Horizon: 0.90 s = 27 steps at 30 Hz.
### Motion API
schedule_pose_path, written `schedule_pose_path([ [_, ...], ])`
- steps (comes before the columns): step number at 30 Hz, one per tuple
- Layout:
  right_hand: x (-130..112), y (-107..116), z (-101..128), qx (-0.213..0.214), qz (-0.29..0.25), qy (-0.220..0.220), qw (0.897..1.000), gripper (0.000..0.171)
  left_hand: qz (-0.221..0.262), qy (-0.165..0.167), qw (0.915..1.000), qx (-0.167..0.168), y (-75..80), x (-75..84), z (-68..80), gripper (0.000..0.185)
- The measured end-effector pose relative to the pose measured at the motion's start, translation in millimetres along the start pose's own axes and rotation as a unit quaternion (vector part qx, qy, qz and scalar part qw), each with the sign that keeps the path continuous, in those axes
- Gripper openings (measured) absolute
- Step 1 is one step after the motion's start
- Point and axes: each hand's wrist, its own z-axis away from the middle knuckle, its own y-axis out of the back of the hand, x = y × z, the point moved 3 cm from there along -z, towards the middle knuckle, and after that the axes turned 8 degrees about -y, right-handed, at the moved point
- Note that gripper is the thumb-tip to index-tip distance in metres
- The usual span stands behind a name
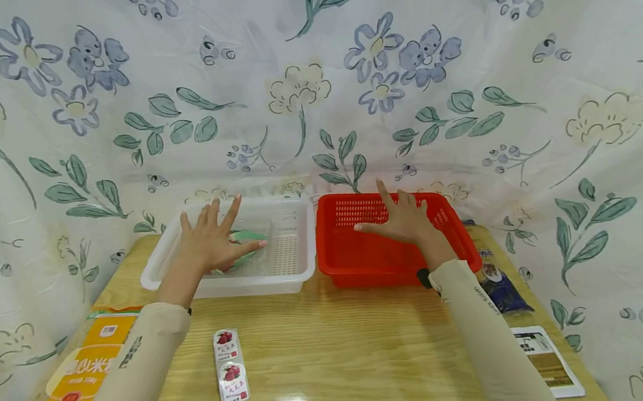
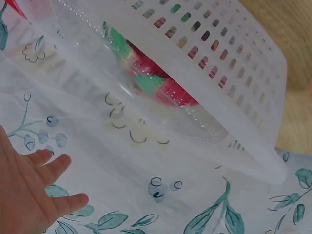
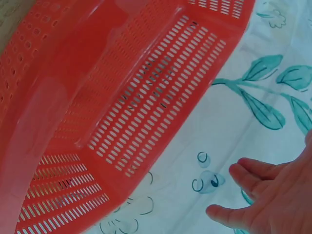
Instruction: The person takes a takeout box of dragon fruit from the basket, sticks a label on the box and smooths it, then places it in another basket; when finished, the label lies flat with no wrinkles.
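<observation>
My left hand (image 1: 211, 241) is held over the white plastic basket (image 1: 294, 275), fingers spread and nothing in its grasp. Inside that basket sits a clear plastic box (image 1: 271, 258), partly covered by the hand in the head view. Something red with green tips (image 2: 165, 90), looking like dragon fruit, shows through the clear plastic in the left wrist view. My right hand (image 1: 406, 218) reaches over the red plastic basket (image 1: 362, 248), its fingers stretched out and holding nothing. The slotted side of the red basket (image 3: 161, 92) appears beside this hand in the right wrist view.
A strip of dragon fruit stickers (image 1: 231, 370) lies on the wooden table (image 1: 338, 355). An orange snack bag (image 1: 81, 376) is at the left edge. At the right are a dark blue packet (image 1: 501, 286) and a white-framed tablet-like item (image 1: 551, 366). A floral curtain (image 1: 293, 46) hangs behind.
</observation>
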Motion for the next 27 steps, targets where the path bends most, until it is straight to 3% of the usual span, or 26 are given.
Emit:
schedule_pose_path([
  [27,-2.4,-6.3,4.9,-0.031,-0.023,-0.004,0.999,0.117,-0.016,0.001,0.9999,0.006,-10.3,-8.7,1.9,0.113],
])
